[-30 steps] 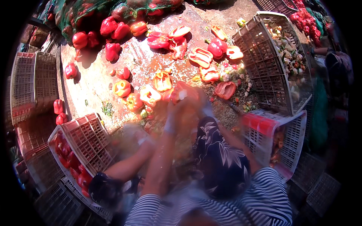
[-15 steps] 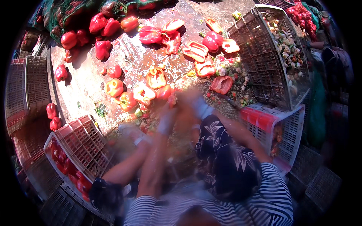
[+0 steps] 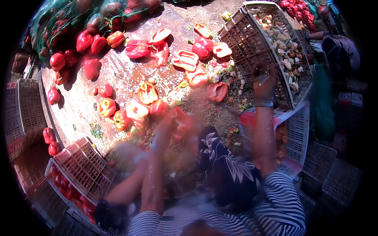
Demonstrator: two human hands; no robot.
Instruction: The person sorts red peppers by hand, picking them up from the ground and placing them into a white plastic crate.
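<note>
My left hand (image 3: 167, 125), blurred by motion, is closed on a hollowed red bell pepper (image 3: 180, 122) low over the work surface. Up at the right, my right hand (image 3: 264, 85), in a brownish glove, is raised with its fingers apart beside the tilted brown crate (image 3: 246, 37). Nothing shows in that hand. Pale pepper cores (image 3: 289, 51) fill much of this crate. Cut pepper halves, among them an orange-red one (image 3: 148, 93) and a red one (image 3: 217, 91), lie ahead of my hands. Whole red peppers (image 3: 92, 69) lie farther left.
A green net sack (image 3: 94, 19) of peppers stands at the far left. Near left is a tipped crate (image 3: 84, 167) with red peppers inside; a red-and-white crate (image 3: 297, 133) stands at the right. Seeds and scraps litter the surface. Another person (image 3: 340, 51) is at the far right.
My right hand has moved from beside my left hand up and right to the crate of cores. The hollowed pepper now shows plainly in my left hand. The whole view has shifted somewhat.
</note>
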